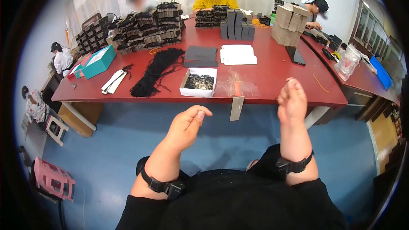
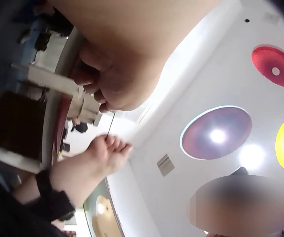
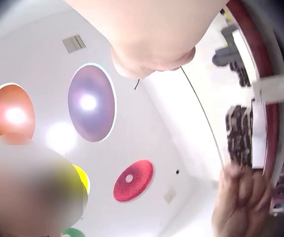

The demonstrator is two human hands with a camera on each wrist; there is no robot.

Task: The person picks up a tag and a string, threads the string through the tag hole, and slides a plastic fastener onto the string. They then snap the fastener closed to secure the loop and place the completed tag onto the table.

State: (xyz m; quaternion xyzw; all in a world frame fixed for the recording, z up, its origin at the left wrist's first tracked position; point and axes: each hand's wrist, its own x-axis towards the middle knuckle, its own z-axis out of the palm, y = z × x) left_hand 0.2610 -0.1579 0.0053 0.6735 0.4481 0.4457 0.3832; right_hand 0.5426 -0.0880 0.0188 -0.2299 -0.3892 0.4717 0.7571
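Observation:
Above the floor in front of the table, my left hand and right hand are held apart with fingers curled. A thin black cord runs between them in the right wrist view, each hand pinching it. A short loose end pokes out below the right hand there. The left wrist view shows part of the same cord reaching the right hand. In the head view the cord does not show. Between the hands, a pale flat strip juts over the table's front edge, taped on with clear film.
On the red table lie a white box of small shiny pieces, a black cord bundle, grey cards, white cards and a phone. Stacked bundles stand behind. Several people sit around the room.

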